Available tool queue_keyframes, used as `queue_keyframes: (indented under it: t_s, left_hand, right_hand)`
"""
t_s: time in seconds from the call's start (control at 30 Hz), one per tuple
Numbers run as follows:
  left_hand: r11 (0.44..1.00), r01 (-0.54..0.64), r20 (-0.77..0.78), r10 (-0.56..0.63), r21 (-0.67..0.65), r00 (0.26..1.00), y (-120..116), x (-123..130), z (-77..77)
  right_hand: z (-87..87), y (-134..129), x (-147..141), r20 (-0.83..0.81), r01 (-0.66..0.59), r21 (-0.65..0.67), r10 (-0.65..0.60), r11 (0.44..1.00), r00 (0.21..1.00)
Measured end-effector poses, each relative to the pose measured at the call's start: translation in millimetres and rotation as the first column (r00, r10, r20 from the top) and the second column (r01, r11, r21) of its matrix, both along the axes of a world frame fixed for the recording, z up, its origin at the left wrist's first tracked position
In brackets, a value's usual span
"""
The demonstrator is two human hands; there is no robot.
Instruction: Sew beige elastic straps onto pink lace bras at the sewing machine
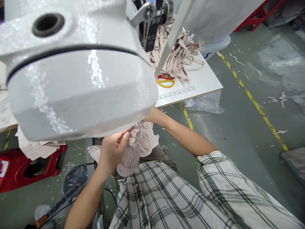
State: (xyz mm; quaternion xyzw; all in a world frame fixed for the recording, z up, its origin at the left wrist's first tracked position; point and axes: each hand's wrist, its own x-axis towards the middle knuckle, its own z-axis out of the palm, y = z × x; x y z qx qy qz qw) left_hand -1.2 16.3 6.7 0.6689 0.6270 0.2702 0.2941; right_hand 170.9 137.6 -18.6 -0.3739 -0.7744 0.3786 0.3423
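Observation:
A pale pink lace bra (133,151) hangs over my lap below the front of a white sewing machine (83,92). My left hand (114,149) pinches its upper edge between thumb and fingers, close under the machine head. At the bra's other side, my right hand (150,115) reaches in beneath the machine; its fingers are hidden behind the machine head, so its grip does not show. The needle area is also covered from this angle.
Beige fabric strips (182,57) lie heaped on the white tabletop (209,84), beside scissors with red and yellow handles (166,82) and a printed ruler scale (177,92). Left stands a red stool (45,168) bearing pale fabric pieces (35,144). Clear plastic (205,103) hangs under the table edge.

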Motion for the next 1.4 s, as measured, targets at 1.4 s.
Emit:
queue_keyframes:
  t_s: [1.4]
  left_hand:
    - [0.948, 0.074, -0.248, 0.005, 0.310, 0.969, -6.5, -3.8, -14.5]
  right_hand:
    - [-21.8, 5.8, -2.5, -0.148, 0.013, 0.044, -0.006, 0.999, 0.989]
